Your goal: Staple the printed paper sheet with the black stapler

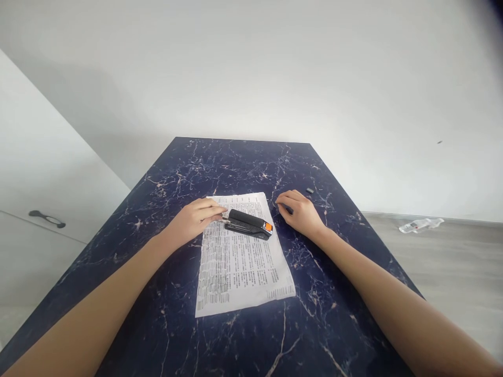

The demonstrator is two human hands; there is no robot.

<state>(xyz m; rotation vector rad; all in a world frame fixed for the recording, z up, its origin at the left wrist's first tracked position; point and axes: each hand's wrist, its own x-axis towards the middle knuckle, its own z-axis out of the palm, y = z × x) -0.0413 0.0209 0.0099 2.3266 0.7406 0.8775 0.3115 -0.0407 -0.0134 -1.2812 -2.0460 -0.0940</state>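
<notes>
So I'm standing in the room, and here's the scene, clock going by the person's seat, with 12 straight ahead and the printed sheet [255, 293] as the dial. A black stapler [248, 224] with an orange patch lies on the sheet, up toward 12 from its middle, orange end aimed around 4. The left hand [196, 219] is over at 10, fingertips right at the stapler's other end by a silvery bit; thumb and fingers are close together, but I honestly can't tell if they're pinching it. The right hand [299, 212] sits at 2 on the worktop [236, 167], just off the paper, fingers loosely curled; can't tell if anything's tucked under. The two hands are apart. Just past the right one, between 1 and 2, there's a tiny dark piece [310, 191]. Way out at 3, clear plastic packaging [421, 225] on the floor [451, 262].
</notes>
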